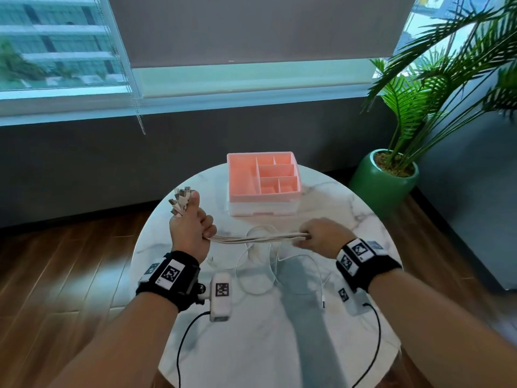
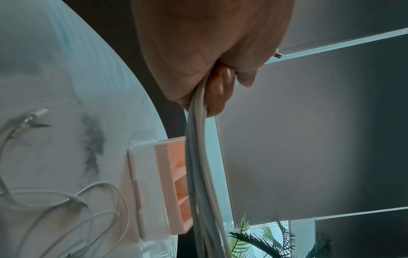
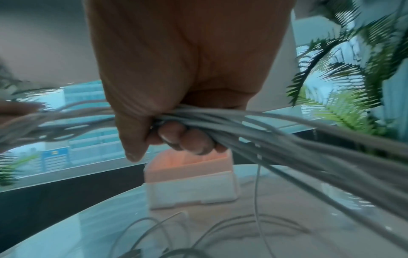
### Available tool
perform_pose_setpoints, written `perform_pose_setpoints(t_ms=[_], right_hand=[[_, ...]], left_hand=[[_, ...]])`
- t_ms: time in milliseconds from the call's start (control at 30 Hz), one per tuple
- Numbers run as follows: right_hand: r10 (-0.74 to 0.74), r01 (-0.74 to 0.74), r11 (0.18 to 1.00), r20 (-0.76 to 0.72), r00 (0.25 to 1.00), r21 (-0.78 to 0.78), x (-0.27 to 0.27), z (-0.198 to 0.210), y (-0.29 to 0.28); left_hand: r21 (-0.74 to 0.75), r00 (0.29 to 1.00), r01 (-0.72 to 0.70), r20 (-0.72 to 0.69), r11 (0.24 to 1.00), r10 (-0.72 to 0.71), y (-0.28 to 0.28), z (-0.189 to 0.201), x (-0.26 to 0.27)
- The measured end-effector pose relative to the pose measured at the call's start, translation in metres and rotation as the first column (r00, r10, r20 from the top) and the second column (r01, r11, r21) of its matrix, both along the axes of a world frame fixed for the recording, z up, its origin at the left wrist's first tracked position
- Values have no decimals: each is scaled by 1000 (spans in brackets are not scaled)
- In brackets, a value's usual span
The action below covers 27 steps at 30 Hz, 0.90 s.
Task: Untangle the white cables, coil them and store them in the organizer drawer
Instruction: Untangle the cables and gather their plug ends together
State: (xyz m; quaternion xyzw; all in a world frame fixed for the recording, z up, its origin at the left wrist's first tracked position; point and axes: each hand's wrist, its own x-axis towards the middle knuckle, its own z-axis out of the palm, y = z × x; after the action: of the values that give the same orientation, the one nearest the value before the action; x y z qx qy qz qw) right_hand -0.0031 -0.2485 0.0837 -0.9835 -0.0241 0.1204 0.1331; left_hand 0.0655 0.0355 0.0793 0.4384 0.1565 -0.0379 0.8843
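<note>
Left hand (image 1: pixel 190 231) and right hand (image 1: pixel 321 233) both fisted around bundle of white cables (image 1: pixel 257 238) — stretched between them above round marble worktop (image 1: pixel 349 203); pink compartment organizer (image 1: pixel 263 177) far side.

A round white marble table (image 1: pixel 349 219) stands on a dark wood floor (image 1: pixel 70 247). A palm plant (image 1: pixel 436 79) in a green pot (image 1: pixel 383 189) sits right of it. Behind, a window (image 1: pixel 56 43) with a grey roller blind (image 1: pixel 251 26) lowered.
</note>
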Motion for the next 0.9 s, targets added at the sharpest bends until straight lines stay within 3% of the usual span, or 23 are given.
perform_pose_setpoints(t_ms=[100, 200, 433, 600, 667, 733, 800, 900], right_hand=[[-111, 114, 993, 100, 989, -25, -13, 2, -43], [-234, 233, 972, 90, 968, 19, -37, -5, -89], [-424, 456, 851, -170, 889, 260, -102, -35, -128], [-493, 589, 742, -335, 803, 321, -119, -47, -137], [-521, 585, 772, -279, 806, 248, -119, -45, -142], [-505, 518, 849, -128, 854, 107, -115, -41, -148], [-492, 492, 870, -4, 871, -19, -112, -37, -151], [-478, 474, 877, -39, 877, -80, -110, -45, -146]], left_hand=[[-17, 1000, 16, -3, 1000, -16, -11, -4, 1], [-29, 999, 28, -18, 999, -29, -14, -7, 5], [28, 996, 53, -76, 998, -51, -26, -16, -1], [26, 987, 22, -159, 999, -18, -28, -23, -4], [25, 986, 28, -168, 999, -24, -28, -26, -5], [33, 988, 48, -148, 998, -42, -27, -30, -6], [38, 990, 85, -120, 996, -80, -26, -33, -7], [48, 983, 139, -126, 989, -132, -22, -33, -7]])
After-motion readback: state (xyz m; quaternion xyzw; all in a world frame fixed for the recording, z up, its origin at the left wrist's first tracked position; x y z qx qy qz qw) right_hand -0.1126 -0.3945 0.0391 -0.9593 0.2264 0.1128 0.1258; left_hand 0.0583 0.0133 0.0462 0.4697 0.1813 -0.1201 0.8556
